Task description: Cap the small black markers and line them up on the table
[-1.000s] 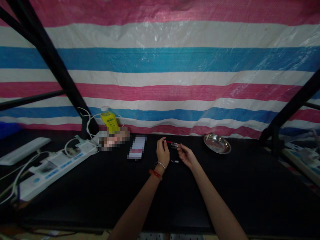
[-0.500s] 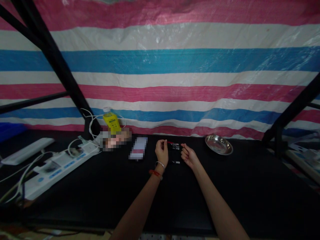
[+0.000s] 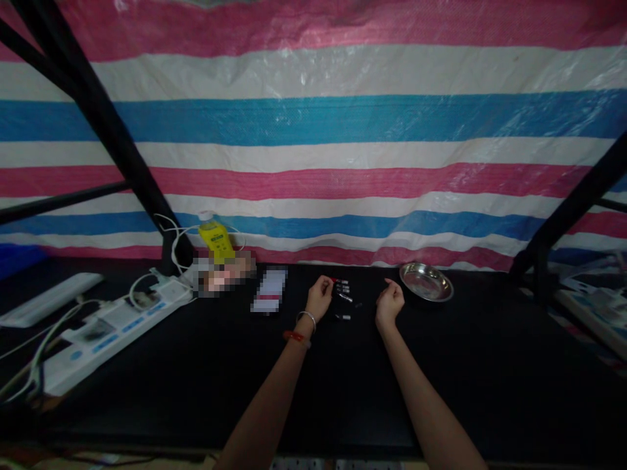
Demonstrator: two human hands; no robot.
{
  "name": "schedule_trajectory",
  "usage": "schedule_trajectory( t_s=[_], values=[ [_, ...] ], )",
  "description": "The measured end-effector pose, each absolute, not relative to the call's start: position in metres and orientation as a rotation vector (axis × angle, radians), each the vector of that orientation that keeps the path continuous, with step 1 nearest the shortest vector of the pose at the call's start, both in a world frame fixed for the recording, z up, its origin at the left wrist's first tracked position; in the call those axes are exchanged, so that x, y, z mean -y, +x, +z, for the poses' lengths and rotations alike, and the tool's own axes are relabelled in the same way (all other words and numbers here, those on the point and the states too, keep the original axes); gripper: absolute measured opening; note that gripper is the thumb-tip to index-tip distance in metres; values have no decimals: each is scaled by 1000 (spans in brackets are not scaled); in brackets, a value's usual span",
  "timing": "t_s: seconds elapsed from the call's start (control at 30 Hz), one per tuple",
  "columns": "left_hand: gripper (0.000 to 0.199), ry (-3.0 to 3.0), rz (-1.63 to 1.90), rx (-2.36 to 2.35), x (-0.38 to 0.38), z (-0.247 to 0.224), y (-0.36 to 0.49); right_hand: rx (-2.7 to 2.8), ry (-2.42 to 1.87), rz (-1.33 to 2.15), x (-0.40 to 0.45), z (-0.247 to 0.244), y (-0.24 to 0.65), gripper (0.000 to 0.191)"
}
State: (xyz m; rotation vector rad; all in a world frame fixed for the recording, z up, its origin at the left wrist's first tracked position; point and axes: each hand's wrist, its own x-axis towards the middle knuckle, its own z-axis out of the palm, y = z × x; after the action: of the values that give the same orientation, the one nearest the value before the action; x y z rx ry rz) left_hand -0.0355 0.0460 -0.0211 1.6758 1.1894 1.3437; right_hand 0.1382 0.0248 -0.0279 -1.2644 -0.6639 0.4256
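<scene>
My left hand (image 3: 320,297), with a bangle and a reddish bracelet on its wrist, rests on the black tabletop. Its fingers are pinched together beside a small red-and-silver piece (image 3: 339,281); what they hold, if anything, is hidden. Several slim silver-ended pieces (image 3: 345,290) lie just right of these fingertips, one of them slanted (image 3: 345,297). Nearer to me is a separate silver-ended piece (image 3: 345,318), and a faint small piece (image 3: 358,305) lies between the hands. My right hand (image 3: 390,305) is closed with curled fingers, left of a round steel dish (image 3: 427,282). Its grip is hidden.
A blurred-out phone-like rectangle (image 3: 270,291) lies left of my left hand. Farther left are a yellow bottle (image 3: 215,239), a white power strip (image 3: 115,331) with cables, and a white bar-shaped device (image 3: 51,299). Striped sheeting (image 3: 313,153) hangs behind, with black frame posts (image 3: 110,140) at both sides.
My right hand has moved right, away from the small pieces and closer to the steel dish. A slanted silver piece and a faint small piece now show between the hands.
</scene>
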Motion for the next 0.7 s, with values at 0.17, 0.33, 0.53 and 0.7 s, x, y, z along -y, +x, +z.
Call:
schedule_trajectory(
  t_s=[0.17, 0.33, 0.53, 0.7],
  values=[
    [18, 1933, 1236, -1347, -42, -19, -36, 723, -1434, 155, -20, -21, 140, 47],
    [25, 2122, 1002, -1640, -33, -7, -36, 1076, -1685, 258, -12, -15, 131, 39],
    [21, 2213, 794, -1803, -25, 5, -33, 1458, -1846, 254, -7, -10, 124, 33],
    [22, 2242, 729, -1877, -23, 7, -33, 1568, -1917, 180, -5, -8, 122, 33]
  ],
)
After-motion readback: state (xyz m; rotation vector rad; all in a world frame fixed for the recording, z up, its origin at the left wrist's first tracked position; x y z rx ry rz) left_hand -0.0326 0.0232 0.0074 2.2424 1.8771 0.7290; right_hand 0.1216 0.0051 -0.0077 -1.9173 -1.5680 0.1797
